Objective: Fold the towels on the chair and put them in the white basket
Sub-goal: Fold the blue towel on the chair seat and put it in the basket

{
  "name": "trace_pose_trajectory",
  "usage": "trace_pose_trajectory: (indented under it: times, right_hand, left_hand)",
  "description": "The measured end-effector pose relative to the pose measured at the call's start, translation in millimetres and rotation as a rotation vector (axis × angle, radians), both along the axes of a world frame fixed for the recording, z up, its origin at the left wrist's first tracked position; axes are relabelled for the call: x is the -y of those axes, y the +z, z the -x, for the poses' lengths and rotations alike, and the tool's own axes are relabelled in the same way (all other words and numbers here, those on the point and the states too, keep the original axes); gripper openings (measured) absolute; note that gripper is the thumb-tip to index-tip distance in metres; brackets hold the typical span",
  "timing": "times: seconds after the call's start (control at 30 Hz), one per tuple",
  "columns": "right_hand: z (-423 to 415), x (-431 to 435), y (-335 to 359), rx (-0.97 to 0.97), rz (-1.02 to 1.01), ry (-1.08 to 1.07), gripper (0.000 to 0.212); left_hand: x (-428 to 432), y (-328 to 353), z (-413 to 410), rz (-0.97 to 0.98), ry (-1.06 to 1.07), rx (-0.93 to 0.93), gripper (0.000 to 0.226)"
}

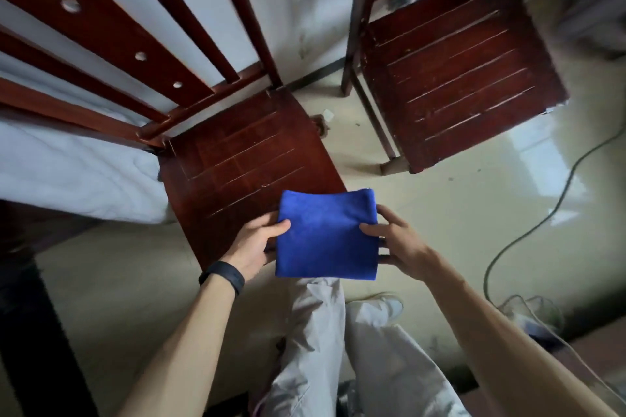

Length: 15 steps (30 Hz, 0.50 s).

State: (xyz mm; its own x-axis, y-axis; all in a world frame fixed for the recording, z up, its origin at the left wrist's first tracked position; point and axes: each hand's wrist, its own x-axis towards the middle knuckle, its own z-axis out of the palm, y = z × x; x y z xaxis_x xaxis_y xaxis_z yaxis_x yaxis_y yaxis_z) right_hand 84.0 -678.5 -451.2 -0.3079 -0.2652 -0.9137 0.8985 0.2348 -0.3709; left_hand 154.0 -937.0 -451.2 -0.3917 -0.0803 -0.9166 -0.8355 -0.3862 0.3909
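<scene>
A blue towel, folded into a neat square, hangs in the air just off the front right corner of the dark red wooden chair. My left hand grips its left edge, thumb on top. On the opposite edge, my right hand holds it the same way. The chair seat is bare. No white basket is in view.
A second dark red chair stands at the back right with a bare seat. A white mattress lies at the left. A green cable runs across the pale floor at the right. My legs and shoe are below the towel.
</scene>
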Motion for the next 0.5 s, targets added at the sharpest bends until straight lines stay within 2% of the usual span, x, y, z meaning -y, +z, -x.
trace_pose_trajectory:
  times: [0.13, 0.27, 0.5]
  right_hand:
    - [-13.3, -77.4, 74.8, -0.069, -0.012, -0.107, 0.055]
    - [-16.2, -159.6, 161.6, -0.2, -0.033, -0.221, 0.041]
    - [-27.2, -285.5, 285.1, -0.445, -0.084, -0.525, 0.037]
  left_hand:
    - [-67.4, 60.2, 14.6, -0.009, -0.14, -0.068, 0.029]
    - [-145.6, 134.2, 45.3, -0.042, -0.277, -0.154, 0.027]
    - [-283.9, 258.4, 116.5, -0.086, -0.53, -0.344, 0.029]
